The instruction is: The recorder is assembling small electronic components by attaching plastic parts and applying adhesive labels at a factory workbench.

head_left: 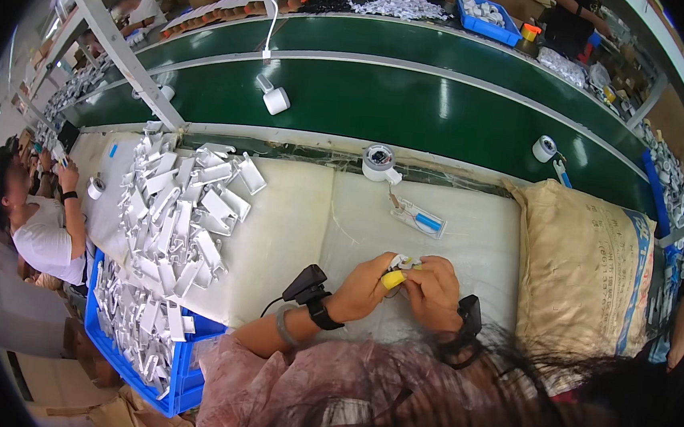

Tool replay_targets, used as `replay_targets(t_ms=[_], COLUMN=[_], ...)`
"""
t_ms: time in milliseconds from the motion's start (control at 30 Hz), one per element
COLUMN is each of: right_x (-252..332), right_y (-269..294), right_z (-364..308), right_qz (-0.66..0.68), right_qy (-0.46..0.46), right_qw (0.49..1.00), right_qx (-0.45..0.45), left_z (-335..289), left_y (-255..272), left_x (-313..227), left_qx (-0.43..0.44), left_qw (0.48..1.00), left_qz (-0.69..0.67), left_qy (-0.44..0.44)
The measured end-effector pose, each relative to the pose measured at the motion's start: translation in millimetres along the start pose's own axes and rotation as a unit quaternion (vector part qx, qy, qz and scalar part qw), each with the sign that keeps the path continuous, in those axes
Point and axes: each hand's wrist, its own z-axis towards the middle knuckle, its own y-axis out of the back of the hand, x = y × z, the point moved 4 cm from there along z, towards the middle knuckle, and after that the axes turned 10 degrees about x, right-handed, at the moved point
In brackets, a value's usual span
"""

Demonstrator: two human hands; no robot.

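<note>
My left hand (362,286) and my right hand (436,288) meet over the pale work surface, fingers closed together. Between the fingertips is a small white part (406,262), mostly hidden by them. A yellow patch (392,279) shows at my left thumb; whether it is a finger cover or tape is unclear. Beyond the hands lies a white plastic handle shell (420,219) with a blue cylindrical cell inside. A wire links it to a round white housing (380,160), whose open top shows dark inner parts, at the work surface's far edge.
White plastic shells (190,209) are heaped at left, above a blue crate (176,377) of more shells. A brown sack (583,264) lies at right. The green conveyor (351,94) carries several white devices, one a round-headed unit (275,98). Another person (48,226) works at far left.
</note>
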Motion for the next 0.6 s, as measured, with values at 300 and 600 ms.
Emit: replay_targets(t_ms=[300, 600], right_x=[0, 7], right_y=[-3, 1], right_z=[2, 7], right_qz=[-0.003, 0.000], right_qy=[-0.025, -0.019], right_qw=[1.000, 0.999], right_qx=[0.005, -0.028], left_z=[5, 8], left_y=[4, 5], left_x=[2, 13], left_qx=[-0.039, -0.022], left_qw=[0.994, 0.998], left_qz=[0.085, -0.042], left_qy=[-0.053, -0.047])
